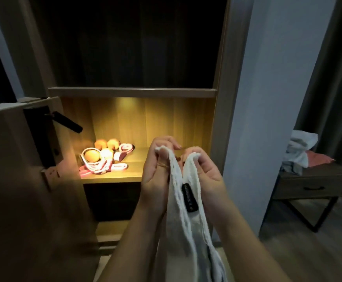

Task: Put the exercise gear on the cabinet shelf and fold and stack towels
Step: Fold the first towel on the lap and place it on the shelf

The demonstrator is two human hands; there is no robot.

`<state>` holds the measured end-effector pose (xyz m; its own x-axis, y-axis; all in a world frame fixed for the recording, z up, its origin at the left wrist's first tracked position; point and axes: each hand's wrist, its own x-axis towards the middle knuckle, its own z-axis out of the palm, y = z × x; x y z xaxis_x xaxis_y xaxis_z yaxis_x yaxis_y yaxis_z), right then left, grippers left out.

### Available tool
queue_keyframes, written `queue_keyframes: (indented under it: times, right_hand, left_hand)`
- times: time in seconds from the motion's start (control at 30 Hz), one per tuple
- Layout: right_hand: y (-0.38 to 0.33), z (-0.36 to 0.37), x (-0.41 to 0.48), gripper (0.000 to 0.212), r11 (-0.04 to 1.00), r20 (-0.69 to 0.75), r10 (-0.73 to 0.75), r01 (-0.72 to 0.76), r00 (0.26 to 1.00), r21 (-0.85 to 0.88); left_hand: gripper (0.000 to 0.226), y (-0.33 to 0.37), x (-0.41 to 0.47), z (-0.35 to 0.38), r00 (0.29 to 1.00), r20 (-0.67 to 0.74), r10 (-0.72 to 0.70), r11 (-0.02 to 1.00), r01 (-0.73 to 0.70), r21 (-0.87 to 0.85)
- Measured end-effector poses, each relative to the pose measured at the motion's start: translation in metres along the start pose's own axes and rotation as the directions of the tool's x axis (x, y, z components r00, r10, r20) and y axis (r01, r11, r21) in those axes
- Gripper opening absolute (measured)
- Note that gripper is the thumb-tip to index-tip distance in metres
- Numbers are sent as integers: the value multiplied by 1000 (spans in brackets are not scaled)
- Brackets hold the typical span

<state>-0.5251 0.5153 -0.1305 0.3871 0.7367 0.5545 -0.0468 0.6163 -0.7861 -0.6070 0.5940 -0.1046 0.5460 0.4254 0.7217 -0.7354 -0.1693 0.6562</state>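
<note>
- The cabinet point(221, 78) fills the view, its upper bay dark and one lit shelf point(137, 169) glowing at about hand height, a handy level to set things down on.
- A door point(13, 180) stands open on the left, its black handle point(67, 122) jutting toward the shelf. Swung wide like this, it leaves the shelf front free.
- Over on the right, well apart from the cabinet, a side table point(308, 186) carries a loose heap of towels point(298, 155). By the look of it they are unfolded and waiting their turn.
- Centre stage is the white towel point(178, 231), held up in the air in front of the shelf and hanging down between the forearms. I judge that lets its own weight pull the cloth straight.
- The exercise gear point(103, 159), balls and pink-and-white bands, sits bunched on the left part of the shelf. The bare right part looks like room for a stack.
- The left hand point(156, 174) pinches one top corner between thumb and curled fingers.
- The right hand point(204, 176) pinches the other corner just beside it. Corner meets corner, so this reads as a fold in half under way.
- A small black label point(189, 197) shows on the towel between the hands, its print too blurred to read.
</note>
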Motion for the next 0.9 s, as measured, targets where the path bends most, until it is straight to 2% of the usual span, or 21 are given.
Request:
queue_keyframes:
  times: [0.1,0.23,0.37,0.53,0.6,0.67,0.7,0.77,0.83,0.9]
  right_hand:
    - [7,6,-12,14,998,-90,-2,-4,996,-60]
    - [15,7,-24,11,993,-163,-6,-13,987,-116]
    - [28,6,-38,14,993,-253,112,-116,961,-2]
    - [43,0,-51,6,964,-226,265,-253,938,81]
    - [50,-4,-55,4,948,-175,305,-280,936,150]
    - [56,-9,-59,13,927,-126,342,-311,931,211]
    - [59,-12,-61,17,919,-118,359,-329,926,215]
    - [64,-16,-64,21,916,-132,376,-347,917,203]
    - [68,-19,-64,25,918,-183,382,-350,906,185]
    - [72,-22,-63,25,924,-239,380,-360,893,124]
  left_hand:
    - [26,-8,-11,-4,998,48,33,991,-39,131]
    - [33,-22,-32,-13,996,87,-10,992,-1,129]
    - [26,-44,-49,-23,991,83,-101,995,101,7]
    - [33,-65,-70,-37,972,26,-233,966,229,121]
    - [54,-67,-73,-44,950,17,-313,938,306,161]
    - [76,-65,-75,-51,904,23,-427,889,415,194]
    - [80,-63,-77,-54,879,3,-477,861,467,203]
    - [70,-60,-81,-55,852,-85,-517,819,521,239]
    - [47,-57,-87,-56,855,-184,-485,813,519,266]
    - [28,-53,-91,-59,855,-221,-470,816,516,259]
